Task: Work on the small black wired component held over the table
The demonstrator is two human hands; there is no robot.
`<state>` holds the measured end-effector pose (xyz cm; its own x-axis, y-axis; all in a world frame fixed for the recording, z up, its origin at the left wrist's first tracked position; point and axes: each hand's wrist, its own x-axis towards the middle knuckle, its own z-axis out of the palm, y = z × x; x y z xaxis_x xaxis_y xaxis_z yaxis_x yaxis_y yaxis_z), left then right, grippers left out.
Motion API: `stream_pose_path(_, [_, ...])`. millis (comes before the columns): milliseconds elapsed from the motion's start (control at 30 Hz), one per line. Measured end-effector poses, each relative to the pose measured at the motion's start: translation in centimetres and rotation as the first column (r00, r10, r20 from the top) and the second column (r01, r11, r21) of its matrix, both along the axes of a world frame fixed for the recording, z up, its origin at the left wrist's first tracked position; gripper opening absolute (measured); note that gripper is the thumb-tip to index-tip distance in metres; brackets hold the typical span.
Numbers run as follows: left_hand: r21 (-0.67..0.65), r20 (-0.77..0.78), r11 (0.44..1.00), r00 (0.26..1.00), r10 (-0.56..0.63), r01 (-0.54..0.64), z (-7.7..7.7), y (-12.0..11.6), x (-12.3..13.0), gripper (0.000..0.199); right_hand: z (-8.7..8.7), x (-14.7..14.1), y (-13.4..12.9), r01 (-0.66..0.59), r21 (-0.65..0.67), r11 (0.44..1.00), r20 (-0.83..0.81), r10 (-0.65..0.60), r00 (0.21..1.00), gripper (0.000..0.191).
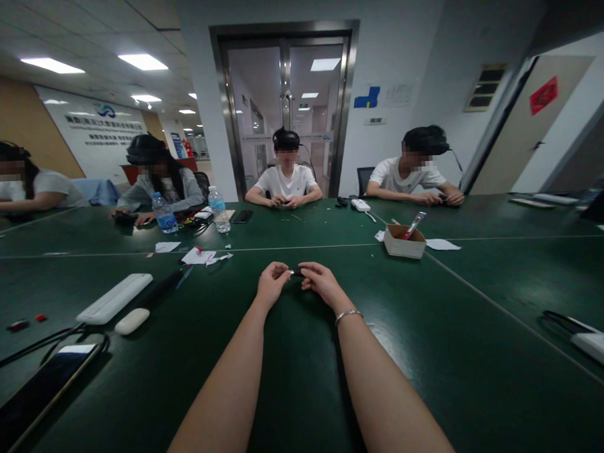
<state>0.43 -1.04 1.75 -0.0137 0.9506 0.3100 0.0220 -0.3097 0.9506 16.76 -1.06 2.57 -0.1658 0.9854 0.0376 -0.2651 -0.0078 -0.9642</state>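
A small black stick with a pale, shiny end is held level between my two hands, just above the green table. I cannot make out exactly what it is. My left hand pinches the pale end between thumb and fingertips. At the black end, my right hand grips with thumb and forefinger, its other fingers curled below. A silver bracelet circles my right wrist. Both forearms reach forward over the tabletop.
To the left lie a phone, a rounded white case, a long white block and cables. Ahead are paper scraps, two water bottles and a small cardboard box. Several people in headsets sit across the table.
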Motion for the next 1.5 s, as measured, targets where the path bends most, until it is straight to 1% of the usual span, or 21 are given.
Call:
stream_pose_path(200, [-0.079,0.003,0.997,1.0,0.008,-0.008,0.0,-0.1,0.0,0.026,-0.2,0.2,0.1,-0.039,0.003,0.999,0.004,0.039,0.999,0.024])
stream_pose_path(400, [-0.099,-0.117,0.994,0.992,0.041,-0.053,-0.8,0.4,0.0,0.035,-0.4,0.1,0.2,-0.053,-0.013,0.998,-0.017,0.053,0.998,0.029])
stream_pose_path(467, [-0.114,-0.129,0.992,0.991,0.043,-0.058,-1.0,0.6,0.1,0.037,-0.5,0.1,0.3,-0.042,-0.02,0.999,-0.037,0.041,0.998,0.029])
stream_pose_path(533, [-0.137,-0.089,0.989,0.995,0.044,-0.056,-1.0,0.7,0.2,0.033,-0.5,0.2,0.3,-0.021,-0.023,1.0,-0.057,0.019,0.998,0.028])
stream_pose_path(600, [-0.155,-0.015,0.987,0.999,0.038,-0.04,-0.9,0.6,0.1,0.028,-0.5,0.2,0.4,0.013,-0.027,1.0,-0.078,-0.016,0.997,0.026])
stream_pose_path(667, [-0.155,0.052,0.988,0.999,0.016,-0.007,-0.6,0.5,0.0,0.032,-0.5,0.3,0.4,0.037,-0.04,0.999,-0.093,-0.041,0.995,0.025])
stream_pose_path(733, [-0.131,0.074,0.991,0.997,-0.02,0.03,-0.3,0.3,0.0,0.035,-0.6,0.3,0.4,0.044,-0.052,0.998,-0.097,-0.049,0.994,0.025])
stream_pose_path(867, [-0.078,0.023,0.995,0.998,-0.066,0.068,-0.1,0.0,-0.1,0.026,-0.6,0.3,0.4,0.044,-0.058,0.997,-0.095,-0.05,0.994,0.024])
stream_pose_path(1067, [-0.149,-0.011,0.989,1.0,-0.019,0.017,-0.5,0.4,-0.2,0.025,-0.6,0.3,0.4,0.035,-0.037,0.999,-0.068,-0.038,0.997,0.023])
stream_pose_path(1233, [-0.195,-0.091,0.981,0.996,-0.002,-0.016,-0.8,0.7,-0.4,0.032,-0.7,0.3,0.5,0.035,-0.041,0.999,-0.05,-0.037,0.998,0.021])
stream_pose_path(1500, [-0.195,-0.22,0.978,0.975,0.036,-0.08,-0.9,0.8,-0.3,0.045,-0.9,0.4,0.6,0.002,-0.036,0.999,-0.056,-0.004,0.998,0.022])
